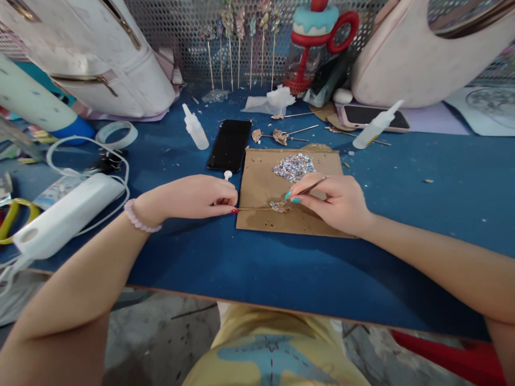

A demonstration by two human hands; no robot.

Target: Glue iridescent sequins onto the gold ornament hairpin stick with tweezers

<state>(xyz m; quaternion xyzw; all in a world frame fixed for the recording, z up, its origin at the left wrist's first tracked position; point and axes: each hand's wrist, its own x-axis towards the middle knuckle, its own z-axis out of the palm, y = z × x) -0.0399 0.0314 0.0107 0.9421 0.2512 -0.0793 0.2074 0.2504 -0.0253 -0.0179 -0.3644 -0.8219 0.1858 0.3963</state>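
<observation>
My left hand (201,197) pinches the end of a thin metal hairpin (255,208) between thumb and fingers. The hairpin's ornament (280,206), partly covered with small shiny stones, lies over a piece of brown cardboard (257,182). In my right hand (333,201) are tweezers (316,185), gripped like a pen, with the fingertips just above the ornament. Their tips are hidden by the fingers, so I cannot tell whether a stone is in them. A heap of blue-white rhinestones (295,166) sits on the cardboard's far part.
Beyond the cardboard lie several ornamented hairpins (280,136). A black phone (229,145) and a glue bottle (196,128) are at left, another glue bottle (377,126) at right. A white cabled device (68,214) and tape roll (117,134) lie further left. Bags and a red-handled cup (314,43) stand behind.
</observation>
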